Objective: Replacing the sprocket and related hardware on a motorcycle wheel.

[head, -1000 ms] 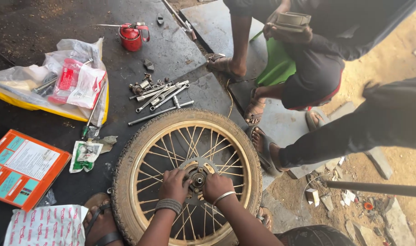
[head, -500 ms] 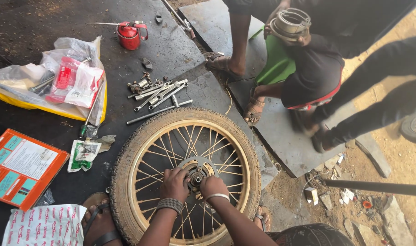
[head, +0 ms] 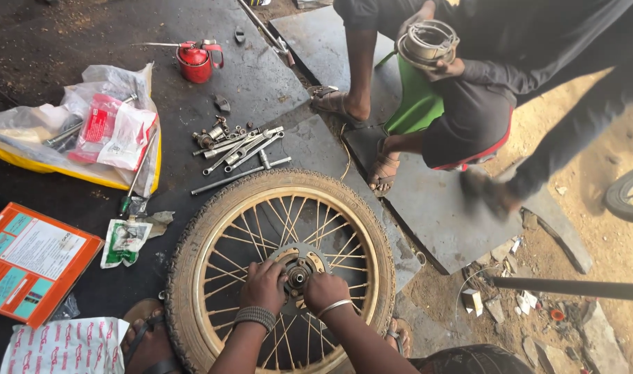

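Now, two hands (head: 264, 284) (head: 325, 291) — one wheel hub (head: 298, 275)

A red oil can (head: 195, 61) stands on the dark floor (head: 67, 28) beyond a loose heap of spanners and bolts (head: 237, 147). Left lie plastic bags of parts (head: 88, 131), an orange box (head: 32, 260) and a small green packet (head: 125, 242). Opposite, another person holds a metal ring (head: 427, 43), seated on a green stool (head: 417, 107).
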